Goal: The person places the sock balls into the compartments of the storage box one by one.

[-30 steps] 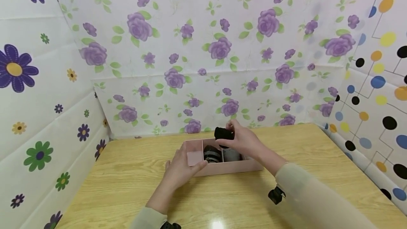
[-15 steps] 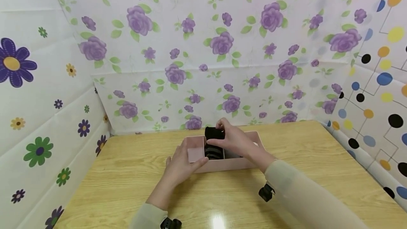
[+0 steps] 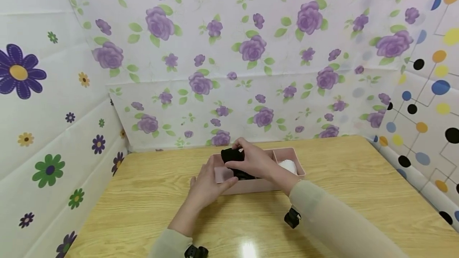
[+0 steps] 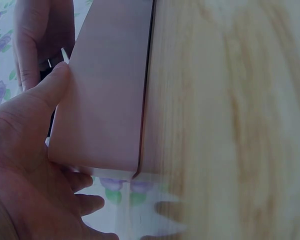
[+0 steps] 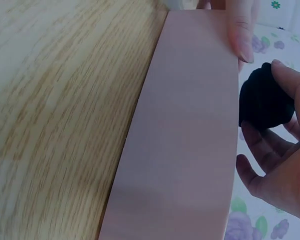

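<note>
My right hand (image 3: 256, 162) pinches a rolled black sock (image 3: 233, 155) between thumb and fingers, over the left part of a pink divided box (image 3: 247, 187). In the right wrist view the black sock (image 5: 265, 97) shows beyond the box's long wall, thumb on one side and fingertips on the other. My left hand (image 3: 205, 184) holds the box's left end. Its thumb presses the front rim and its fingers reach round the end wall, as the left wrist view shows. A dark rolled sock (image 3: 244, 175) lies in the box, partly hidden below the right hand.
A white rolled sock (image 3: 288, 166) lies in the box's right compartment. The box stands on a wooden table (image 3: 150, 202), with a flowered cloth (image 3: 201, 110) hanging behind it. A black wrist camera (image 3: 292, 218) sits at the right sleeve.
My right hand has carried the black sock leftward along the box and slightly lower, from above the middle to the left part. The white sock has come into view. The left hand keeps its place.
</note>
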A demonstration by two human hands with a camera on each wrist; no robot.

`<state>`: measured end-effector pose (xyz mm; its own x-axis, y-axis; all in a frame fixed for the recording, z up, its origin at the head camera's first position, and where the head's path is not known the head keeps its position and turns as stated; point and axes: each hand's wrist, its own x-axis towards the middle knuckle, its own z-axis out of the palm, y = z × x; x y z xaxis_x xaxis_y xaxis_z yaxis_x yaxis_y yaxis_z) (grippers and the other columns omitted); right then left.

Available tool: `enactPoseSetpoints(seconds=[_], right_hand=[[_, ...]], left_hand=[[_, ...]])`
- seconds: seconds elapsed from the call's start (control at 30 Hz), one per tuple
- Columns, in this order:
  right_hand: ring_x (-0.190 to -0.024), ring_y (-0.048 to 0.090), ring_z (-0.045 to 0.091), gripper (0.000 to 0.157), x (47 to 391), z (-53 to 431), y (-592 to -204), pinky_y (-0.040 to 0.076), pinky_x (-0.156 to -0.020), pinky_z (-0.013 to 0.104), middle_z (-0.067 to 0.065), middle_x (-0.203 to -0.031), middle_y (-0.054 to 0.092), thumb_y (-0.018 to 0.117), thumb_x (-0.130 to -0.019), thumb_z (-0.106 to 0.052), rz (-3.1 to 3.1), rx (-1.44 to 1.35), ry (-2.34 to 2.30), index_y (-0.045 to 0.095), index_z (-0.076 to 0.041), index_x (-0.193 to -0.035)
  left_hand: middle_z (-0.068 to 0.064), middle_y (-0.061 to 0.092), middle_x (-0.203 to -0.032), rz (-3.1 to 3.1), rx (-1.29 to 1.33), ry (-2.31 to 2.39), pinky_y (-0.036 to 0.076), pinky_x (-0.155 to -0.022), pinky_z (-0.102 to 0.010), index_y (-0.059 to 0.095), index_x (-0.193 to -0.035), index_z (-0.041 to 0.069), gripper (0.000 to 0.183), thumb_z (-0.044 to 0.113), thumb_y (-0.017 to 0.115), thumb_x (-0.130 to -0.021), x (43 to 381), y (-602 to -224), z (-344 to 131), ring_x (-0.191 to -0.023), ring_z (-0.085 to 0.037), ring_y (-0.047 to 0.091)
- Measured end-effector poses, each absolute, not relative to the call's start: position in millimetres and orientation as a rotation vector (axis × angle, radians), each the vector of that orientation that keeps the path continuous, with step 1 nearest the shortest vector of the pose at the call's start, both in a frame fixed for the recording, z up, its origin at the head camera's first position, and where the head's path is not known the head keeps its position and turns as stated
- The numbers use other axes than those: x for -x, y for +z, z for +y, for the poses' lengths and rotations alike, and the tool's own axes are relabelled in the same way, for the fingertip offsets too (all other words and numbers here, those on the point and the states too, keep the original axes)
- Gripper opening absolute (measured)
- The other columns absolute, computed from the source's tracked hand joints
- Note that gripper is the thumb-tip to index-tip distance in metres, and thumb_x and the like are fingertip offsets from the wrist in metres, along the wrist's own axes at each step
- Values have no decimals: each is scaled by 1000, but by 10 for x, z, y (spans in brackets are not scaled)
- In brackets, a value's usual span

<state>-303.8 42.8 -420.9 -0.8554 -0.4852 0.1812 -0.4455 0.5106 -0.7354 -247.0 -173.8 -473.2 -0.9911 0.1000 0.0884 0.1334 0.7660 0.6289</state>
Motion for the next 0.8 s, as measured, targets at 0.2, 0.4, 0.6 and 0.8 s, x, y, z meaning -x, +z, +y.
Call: enactPoseSetpoints(seconds=[0.2,0.4,0.6,0.8], right_hand=[[-96,65,19,43,3058,378,-4244,58,-88,42,4,-133,62,81,-104,-41,2709,904,-1215,66,-20,-139],[-107,64,22,49,3070,379,-4266,57,-98,47,6,-142,58,74,-107,-46,2731,943,-1139,69,-22,-149],[-113,69,19,48,3073,447,-4274,61,-97,44,7,-148,58,69,-110,-45,2752,932,-1115,67,-22,-152],[-120,71,24,50,3075,565,-4279,62,-98,47,6,-145,64,68,-110,-48,2898,897,-1014,66,-21,-153]], left_hand=[[-14,32,-178,-2896,195,-1059,12,-121,-85,14,-179,11,123,78,72,-94,2480,-4744,-1741,-165,-41,25],[-11,36,-177,-2866,230,-1066,15,-118,-88,20,-178,13,118,76,73,-94,2483,-4751,-1737,-162,-40,33],[-8,41,-175,-2843,223,-1069,15,-117,-89,29,-176,15,110,75,74,-95,2487,-4748,-1719,-158,-40,41],[-15,35,-177,-2867,190,-1073,15,-119,-87,18,-177,8,120,74,74,-95,2480,-4746,-1743,-160,-42,37]])
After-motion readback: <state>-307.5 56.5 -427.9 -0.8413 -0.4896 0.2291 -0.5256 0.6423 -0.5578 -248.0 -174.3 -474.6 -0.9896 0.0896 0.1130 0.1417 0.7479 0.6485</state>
